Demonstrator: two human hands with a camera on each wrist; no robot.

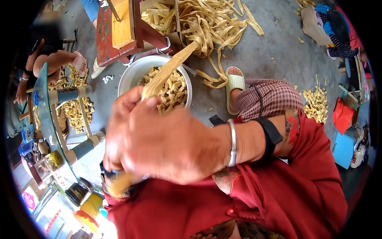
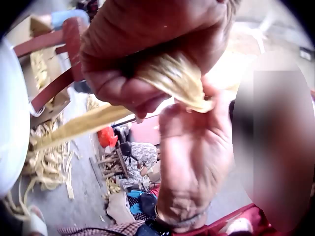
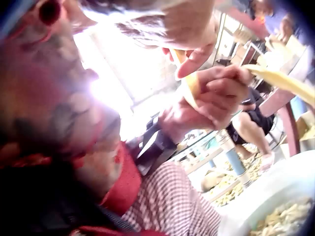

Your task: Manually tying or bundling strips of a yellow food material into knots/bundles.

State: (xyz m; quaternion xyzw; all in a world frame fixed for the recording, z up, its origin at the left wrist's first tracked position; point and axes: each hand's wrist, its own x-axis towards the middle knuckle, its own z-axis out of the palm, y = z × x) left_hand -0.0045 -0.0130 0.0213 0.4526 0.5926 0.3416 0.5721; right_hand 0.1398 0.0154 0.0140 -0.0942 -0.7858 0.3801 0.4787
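Note:
A long, flat tan strip [image 1: 171, 69] that looks dried runs from a heap of such strips on the floor up to both hands. My left hand [image 3: 209, 98] grips it with curled fingers, and the long part leaves beyond the knuckles. In the left wrist view, a folded, wrinkled part of the strip [image 2: 177, 81] sticks out under the left fingers. Close against it, my right hand [image 1: 171, 143], with a silver bangle at the wrist, pinches the strip near its short end. In the head view the right hand is blurred and covers much of the left.
Below the hands stands a white basin [image 1: 188, 89] of short knotted pieces. Behind it lie the heap of strips [image 1: 215, 24] and a red wooden bench [image 1: 105, 36]. A glass-topped table [image 1: 43, 103] is at left. Seated people and piles of pieces [image 1: 315, 105] surround the area.

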